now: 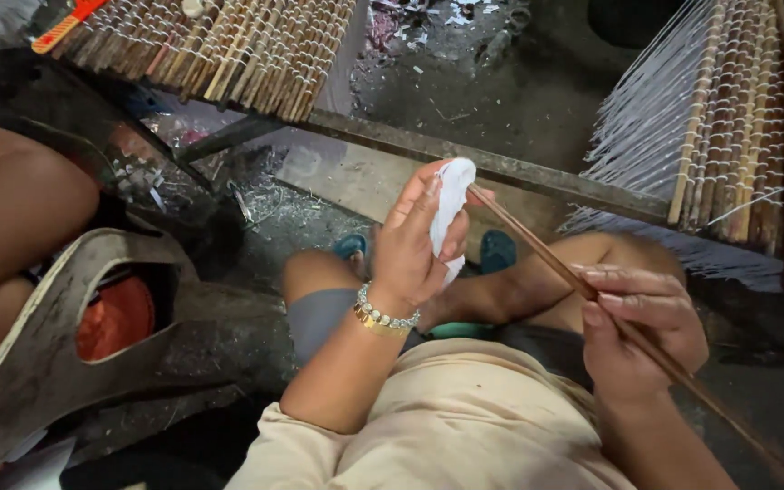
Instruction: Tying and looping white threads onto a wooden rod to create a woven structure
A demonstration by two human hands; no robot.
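At far left, a curved wooden board (65,336) lies beside your knee. Your left hand (419,245), wearing a beaded bracelet (383,318), is closed around a white cloth (451,204), pressing it against the upper end of a thin brown stick (537,249). The stick slants down to the right, where your right hand (637,331) pinches it between thumb and fingers. Beyond, woven reed mats (728,118) hang from a metal bar (465,159).
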